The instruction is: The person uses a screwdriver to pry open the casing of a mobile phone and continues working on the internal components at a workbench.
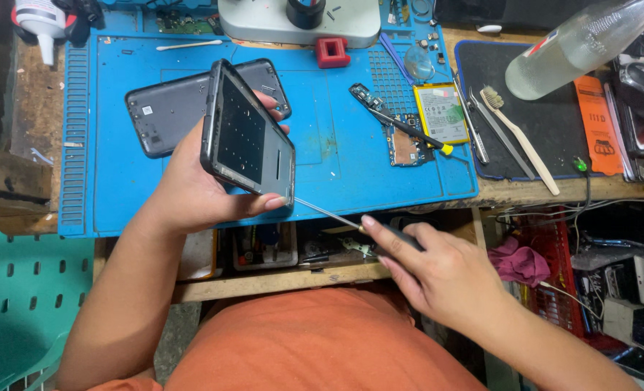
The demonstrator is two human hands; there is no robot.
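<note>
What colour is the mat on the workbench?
The mat is bright blue, seen clearly in the head view.

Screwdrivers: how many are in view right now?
2: one screwdriver in the right hand, tip at the phone frame held by the left hand; one yellow-tipped screwdriver on the blue mat. Clutter may hide others.

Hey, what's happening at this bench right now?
A person is working on an opened phone. The left hand holds the phone frame tilted up above the blue work mat, while the right hand grips a thin screwdriver with its tip at the frame's lower corner. A grey back cover lies on the mat behind it. Further right lie a circuit board, a battery, tweezers and a toothbrush.
</note>
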